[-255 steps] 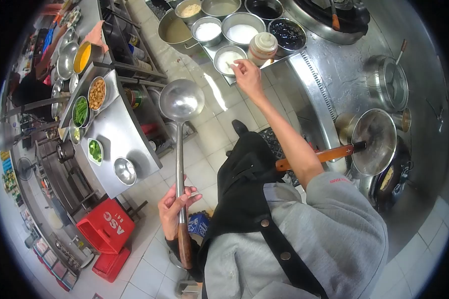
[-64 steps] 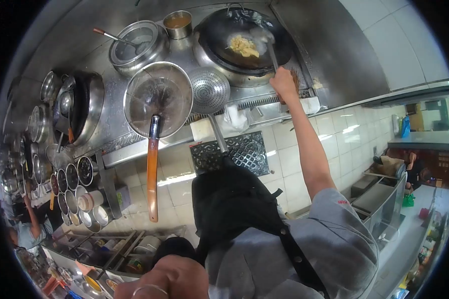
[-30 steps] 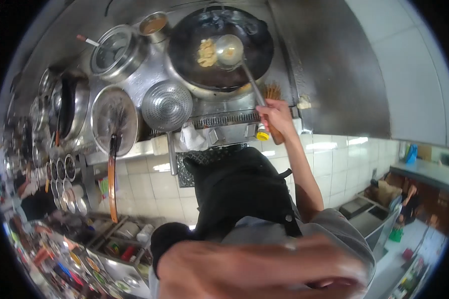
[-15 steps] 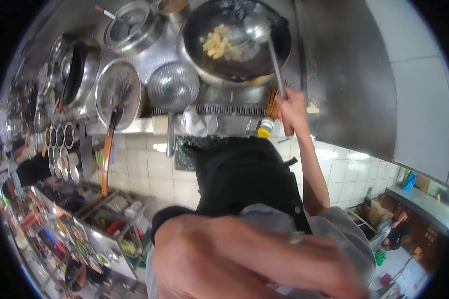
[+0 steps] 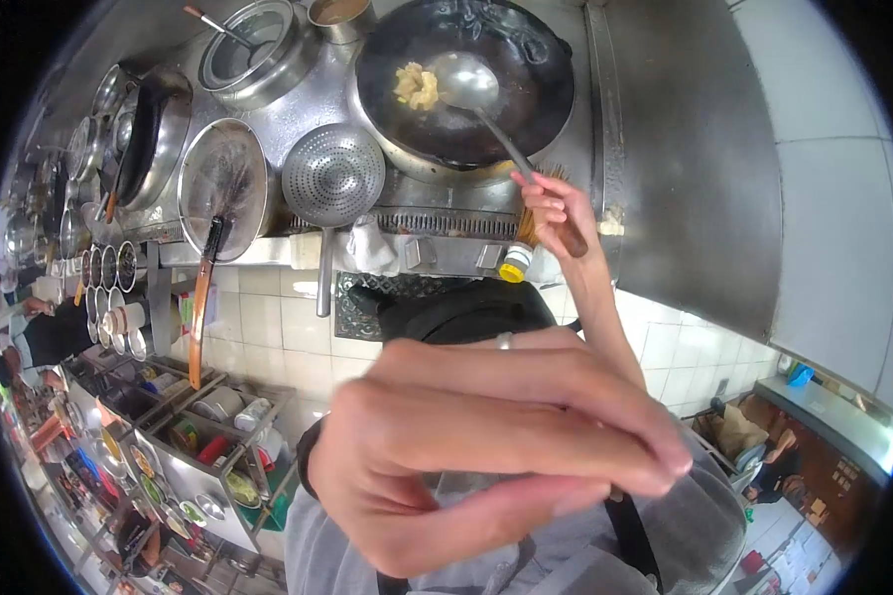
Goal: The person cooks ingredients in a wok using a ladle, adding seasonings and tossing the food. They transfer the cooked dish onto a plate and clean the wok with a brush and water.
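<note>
The ladle (image 5: 511,144) is held by its handle in my right hand (image 5: 563,213), and its bowl rests in the black wok (image 5: 536,89), against a small clump of pale yellow food (image 5: 417,87). Large in the foreground is my left hand (image 5: 486,426), raised close to the camera in front of my torso. Its fingers point right and are pressed together with the thumb; whether anything is between them is hidden. A bundle of thin sticks and a yellow-capped container (image 5: 515,263) lie just left of my right wrist.
Left of the wok are a perforated strainer (image 5: 333,174), a round mesh sieve (image 5: 223,178), a lidless pot (image 5: 253,59) and a smaller pot (image 5: 342,15). A white cloth (image 5: 370,245) sits on the stove edge. Other people (image 5: 55,332) are at far left and far right.
The ladle's bowl has moved left and down to the food, which looks more gathered. My left hand has come into clearer view, its fingertips now visible. The view has shifted slightly.
</note>
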A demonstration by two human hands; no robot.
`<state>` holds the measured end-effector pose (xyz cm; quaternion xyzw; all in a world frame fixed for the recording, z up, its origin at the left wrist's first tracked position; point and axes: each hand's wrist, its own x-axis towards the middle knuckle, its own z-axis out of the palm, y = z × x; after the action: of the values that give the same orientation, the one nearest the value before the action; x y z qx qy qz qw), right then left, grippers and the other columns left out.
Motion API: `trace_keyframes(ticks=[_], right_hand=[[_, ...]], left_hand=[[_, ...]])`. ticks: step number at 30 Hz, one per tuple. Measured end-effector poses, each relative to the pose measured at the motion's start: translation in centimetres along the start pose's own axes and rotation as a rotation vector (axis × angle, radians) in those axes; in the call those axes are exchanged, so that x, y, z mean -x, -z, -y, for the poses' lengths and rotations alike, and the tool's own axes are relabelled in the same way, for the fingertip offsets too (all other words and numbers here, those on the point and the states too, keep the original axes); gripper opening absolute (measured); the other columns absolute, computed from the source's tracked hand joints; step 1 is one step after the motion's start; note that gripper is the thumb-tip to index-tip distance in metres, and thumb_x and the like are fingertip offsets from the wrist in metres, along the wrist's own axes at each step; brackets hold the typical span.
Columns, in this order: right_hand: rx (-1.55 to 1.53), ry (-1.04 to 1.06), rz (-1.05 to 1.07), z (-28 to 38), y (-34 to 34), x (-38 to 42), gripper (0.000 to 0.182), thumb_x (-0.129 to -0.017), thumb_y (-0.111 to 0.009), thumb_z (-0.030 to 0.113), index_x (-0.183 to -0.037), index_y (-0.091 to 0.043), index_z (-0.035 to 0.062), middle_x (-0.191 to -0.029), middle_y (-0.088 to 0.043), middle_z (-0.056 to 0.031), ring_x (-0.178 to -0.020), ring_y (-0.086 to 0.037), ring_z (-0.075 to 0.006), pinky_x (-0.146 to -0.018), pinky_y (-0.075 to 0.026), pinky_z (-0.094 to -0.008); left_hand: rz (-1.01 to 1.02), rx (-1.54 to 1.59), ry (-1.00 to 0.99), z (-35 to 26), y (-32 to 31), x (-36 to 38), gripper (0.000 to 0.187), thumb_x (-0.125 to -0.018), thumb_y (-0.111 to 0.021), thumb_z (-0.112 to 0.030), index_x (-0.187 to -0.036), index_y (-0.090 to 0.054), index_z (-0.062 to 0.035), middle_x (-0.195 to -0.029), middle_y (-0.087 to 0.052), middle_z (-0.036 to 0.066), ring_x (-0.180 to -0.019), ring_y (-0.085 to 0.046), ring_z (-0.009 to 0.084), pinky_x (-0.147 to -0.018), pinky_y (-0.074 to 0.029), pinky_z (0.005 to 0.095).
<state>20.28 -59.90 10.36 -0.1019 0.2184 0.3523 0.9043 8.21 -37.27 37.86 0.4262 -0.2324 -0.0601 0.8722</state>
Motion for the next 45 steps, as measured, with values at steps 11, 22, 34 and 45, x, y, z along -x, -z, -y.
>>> trace_keyframes(ticks=[11, 22, 34, 45], right_hand=[[1.234, 0.317, -0.48, 0.8, -3.3, 0.5, 0.011, -0.091, -0.059, 0.003, -0.087, -0.063, -0.0055, -0.066, -0.061, -0.0084, -0.046, -0.056, -0.0156, -0.038, -0.048, -0.0337], [1.936, 0.325, -0.404, 0.4, -6.1, 2.0, 0.018, -0.089, -0.057, 0.007, -0.094, -0.066, -0.0073, -0.06, -0.063, -0.0138, -0.045, -0.062, -0.0201, -0.044, -0.052, -0.0362], [1.62, 0.286, -0.499, 1.6, -5.9, 0.3, 0.018, -0.09, -0.063, 0.009, -0.076, -0.062, -0.0026, -0.054, -0.057, -0.0069, -0.041, -0.053, -0.0155, -0.04, -0.042, -0.0304], [-0.143, -0.108, -0.083, 1.6, -3.0, -0.8, 0.036, -0.104, -0.051, 0.008, -0.128, -0.045, -0.0173, -0.078, -0.057, -0.0092, -0.05, -0.05, -0.0095, -0.04, -0.048, -0.0191]], left_hand=[[0.082, -0.089, 0.087, 0.4, 1.3, 1.2, 0.041, -0.071, -0.048, 0.021, -0.102, -0.074, 0.0147, -0.101, -0.072, 0.031, -0.089, -0.071, 0.0346, -0.082, -0.054, 0.0403], [-0.026, 0.102, -0.218, -0.5, -2.3, 2.5, 0.038, -0.094, -0.051, -0.012, -0.112, -0.069, 0.0156, -0.103, -0.069, 0.033, -0.087, -0.07, 0.0381, -0.081, -0.056, 0.0433], [0.035, -0.283, -0.035, -5.0, 3.0, 5.0, 0.041, -0.087, -0.051, -0.007, -0.118, -0.067, 0.0144, -0.111, -0.068, 0.033, -0.096, -0.068, 0.0392, -0.088, -0.054, 0.0453], [-0.012, -0.353, 0.12, -4.5, 5.5, 10.3, 0.052, -0.079, -0.049, -0.008, -0.12, -0.063, 0.0204, -0.119, -0.066, 0.036, -0.114, -0.065, 0.0427, -0.098, -0.047, 0.0472]])
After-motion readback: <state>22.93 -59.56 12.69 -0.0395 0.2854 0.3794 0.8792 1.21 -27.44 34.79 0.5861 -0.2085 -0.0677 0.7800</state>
